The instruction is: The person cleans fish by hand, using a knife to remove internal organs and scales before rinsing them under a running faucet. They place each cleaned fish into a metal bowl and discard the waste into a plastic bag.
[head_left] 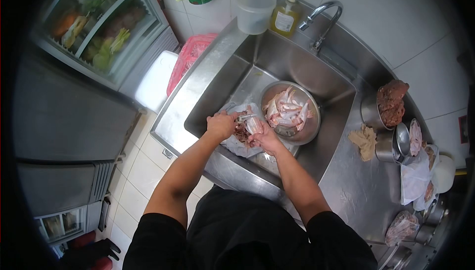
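Steel bowl (303,139) is already heaped with chicken pieces (287,109), while one more piece (255,125) is clasped by the right hand (267,139), a blade (245,117) seemingly pinched by the left hand (221,124).

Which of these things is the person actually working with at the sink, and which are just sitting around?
In use: left hand and right hand on the chicken piece, over the plastic bag; bowl of chicken in the sink.
Lying about: soap bottle, plastic tub, tap, cloth, pot of brown meat.
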